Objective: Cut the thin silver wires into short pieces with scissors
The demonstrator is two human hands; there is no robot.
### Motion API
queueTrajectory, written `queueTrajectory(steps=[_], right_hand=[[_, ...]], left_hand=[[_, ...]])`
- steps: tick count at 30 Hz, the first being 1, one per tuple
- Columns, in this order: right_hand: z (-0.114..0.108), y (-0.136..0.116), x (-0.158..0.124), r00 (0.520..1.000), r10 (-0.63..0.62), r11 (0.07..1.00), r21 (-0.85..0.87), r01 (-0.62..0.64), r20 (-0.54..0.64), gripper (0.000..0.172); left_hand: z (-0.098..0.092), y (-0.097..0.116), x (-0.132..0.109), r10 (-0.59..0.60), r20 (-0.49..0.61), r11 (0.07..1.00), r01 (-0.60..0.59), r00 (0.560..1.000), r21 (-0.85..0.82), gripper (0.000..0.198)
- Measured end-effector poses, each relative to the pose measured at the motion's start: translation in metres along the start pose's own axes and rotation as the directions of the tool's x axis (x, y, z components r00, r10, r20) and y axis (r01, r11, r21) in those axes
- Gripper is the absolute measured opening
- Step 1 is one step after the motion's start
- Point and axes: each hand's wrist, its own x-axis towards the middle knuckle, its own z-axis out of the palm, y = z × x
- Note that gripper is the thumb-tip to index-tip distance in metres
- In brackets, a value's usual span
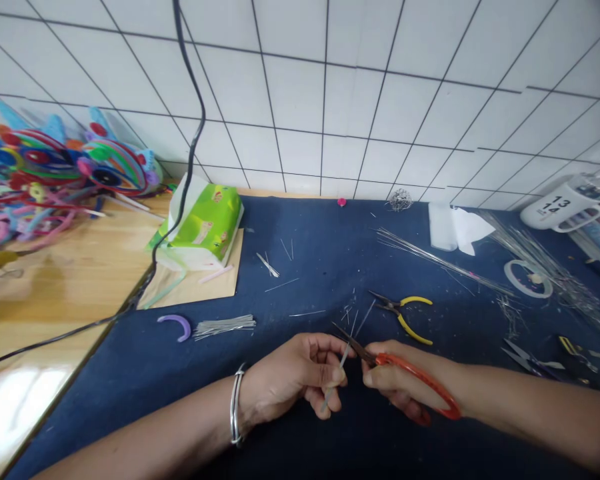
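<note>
Left hand [300, 373] pinched on a few thin wires [344, 357], thumb against fingers, wires sticking up out of the grip toward 12 to 1 o'clock, lower ends showing below the fingertips. Silver bangles [236, 407] on that wrist. Right hand [400, 377] clamped on red-handled scissors [380, 360], fingers wrapped about the loops. Blades point toward 10 to 11 o'clock and cross the wires just above the left thumb — can't tell whether they bite.

Clock positions below run from where the hands meet. Dark blue mat [330, 260] under it all. Pliers [394, 307] with yellow handles spread, lying near at 1 to 2 o'clock. Neat bundle of short wires [225, 326] at 9 to 10, purple curved piece [184, 325] just past its left end. Loose wire bits [269, 265] toward 10 to 11. Long wires [430, 255] at 1, wire ball [400, 200] farther off, also about 1, pink bead [341, 202] at 12 by the tiled wall [300, 87]. White ring [514, 285] at 2 to 3; white mug [545, 210] at 2, well apart. Green tissue pack [205, 223] at 10 to 11, on a tan sheet [230, 283], black cable [193, 147] running over its left side. Colourful fuzzy figures [120, 160] at 10, far off.
</note>
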Motion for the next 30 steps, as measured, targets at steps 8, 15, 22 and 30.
queueTrajectory(steps=[8, 15, 22, 30], right_hand=[[-0.006, 0.012, 0.004, 0.997, -0.022, 0.997, 0.074, 0.016, 0.076, 0.017], [-0.007, 0.016, 0.008, 0.994, -0.035, 0.991, 0.135, 0.020, 0.106, 0.019], [0.003, 0.017, 0.008, 0.999, 0.015, 0.975, 0.223, -0.023, 0.038, 0.018], [0.000, 0.019, 0.003, 0.993, -0.087, 0.992, 0.101, 0.078, 0.085, 0.026]], left_hand=[[0.001, 0.001, 0.000, -0.010, 0.010, 1.000, 0.010, 1.000, -0.004, 0.030], [0.000, 0.001, 0.001, -0.020, 0.002, 1.000, 0.020, 1.000, 0.004, 0.030], [0.001, 0.003, -0.001, -0.030, -0.010, 0.999, 0.030, 1.000, 0.017, 0.032], [0.004, -0.001, -0.002, -0.067, 0.047, 0.972, 0.054, 0.997, 0.231, 0.033]])
